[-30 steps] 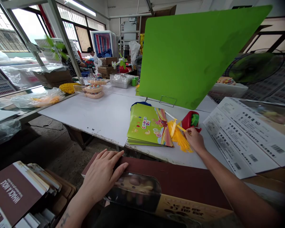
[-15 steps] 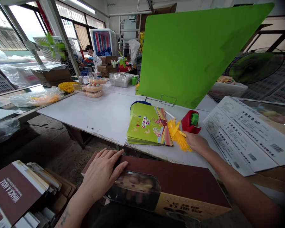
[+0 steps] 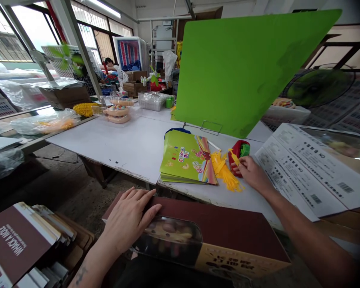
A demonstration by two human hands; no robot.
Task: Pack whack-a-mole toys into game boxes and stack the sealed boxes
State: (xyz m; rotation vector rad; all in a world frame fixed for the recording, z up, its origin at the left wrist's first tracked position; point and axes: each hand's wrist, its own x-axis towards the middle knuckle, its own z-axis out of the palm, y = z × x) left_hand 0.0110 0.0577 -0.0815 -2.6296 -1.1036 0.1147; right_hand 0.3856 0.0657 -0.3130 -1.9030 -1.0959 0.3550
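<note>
**Me:** Since you asked about the layout, going left to right: flat brown cartons printed "Whack a Mole" are off to my left. Then my left hand, laid flat on the left end of a brown box, thumb spread from the fingers, not pinching anything I can see.

**Other guy:** And which way does the box run?

**Me:** Lengthwise across the front of me, left to right, with the right end a bit closer in. Past its far side is the white table, with the green "Children's Day" cards near the edge, then a bundle of yellow strips right beside them.

**Other guy:** So where's the one you're holding?

**Me:** Just right of the bundle. My right hand has a yellow strip pinched at one end, the free end angling away and left. It's in front of a red holder; can't tell if they touch. So the strip's out beyond the box's right half, well apart from my left hand. White cartons are further right.
</note>
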